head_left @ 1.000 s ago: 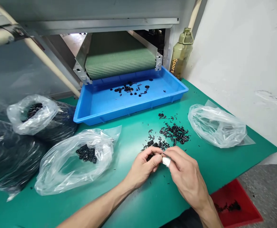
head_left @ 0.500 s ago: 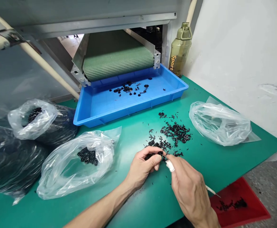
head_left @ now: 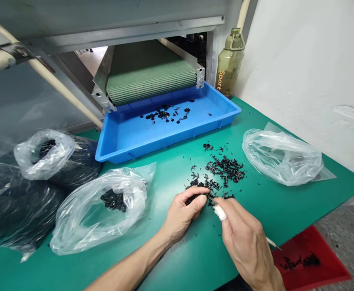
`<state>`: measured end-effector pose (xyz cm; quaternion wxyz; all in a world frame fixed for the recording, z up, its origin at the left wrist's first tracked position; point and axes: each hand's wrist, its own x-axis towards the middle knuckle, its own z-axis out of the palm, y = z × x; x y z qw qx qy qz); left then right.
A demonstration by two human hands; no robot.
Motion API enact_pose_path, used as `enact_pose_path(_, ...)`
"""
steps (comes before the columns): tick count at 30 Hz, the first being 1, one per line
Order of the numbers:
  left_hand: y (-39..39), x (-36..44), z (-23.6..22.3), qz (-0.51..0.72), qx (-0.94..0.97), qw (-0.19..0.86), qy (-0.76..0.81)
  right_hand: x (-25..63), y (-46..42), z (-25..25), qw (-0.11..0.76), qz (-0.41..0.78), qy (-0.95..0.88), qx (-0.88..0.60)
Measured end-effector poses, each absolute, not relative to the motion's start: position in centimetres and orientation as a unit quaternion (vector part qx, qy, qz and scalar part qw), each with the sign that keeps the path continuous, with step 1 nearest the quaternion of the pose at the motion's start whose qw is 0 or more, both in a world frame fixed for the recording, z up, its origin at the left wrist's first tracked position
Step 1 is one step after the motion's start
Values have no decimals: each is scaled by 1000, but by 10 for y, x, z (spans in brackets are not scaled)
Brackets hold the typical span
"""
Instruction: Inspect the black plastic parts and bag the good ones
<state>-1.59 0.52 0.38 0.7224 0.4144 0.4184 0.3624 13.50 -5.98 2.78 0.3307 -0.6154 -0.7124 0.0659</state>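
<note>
My left hand (head_left: 184,212) is closed in a pinch beside a heap of small black plastic parts (head_left: 225,167), its thumb and forefinger on one black part mostly hidden by the fingers. My right hand (head_left: 249,238) is closed around a slim, pale-handled pointed tool (head_left: 273,243); one thin tip sticks out behind the hand. White wrapping (head_left: 219,212) shows at the right fingers, close to the left fingertips. The tool's front tip cannot be made out. Loose black parts and tiny black bits lie around both hands on the green table (head_left: 170,258).
A blue tray (head_left: 164,142) with black parts sits under a green conveyor belt (head_left: 152,72). Clear plastic bags (head_left: 100,226) with black parts stand left; another plastic bag (head_left: 282,157) lies right. A red bin (head_left: 316,262) is below the table edge. A bottle (head_left: 229,64) stands behind.
My right hand has drawn slightly right, away from the left fingertips, and the thin metal tip seen between them no longer shows. My left hand stays nearly in place.
</note>
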Motion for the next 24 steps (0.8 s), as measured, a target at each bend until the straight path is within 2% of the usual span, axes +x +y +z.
enact_pose_path(7,7,-15,10,335,430,743,388,138,-57,24,346,78,-702,-618)
enact_pose_path(13,8,-14,10,389,406,740,369,140,-55,24,344,76,-705,-616)
enact_pose_path(24,4,-16,-2,388,412,703,431,131,-58,28,348,63,-732,-582)
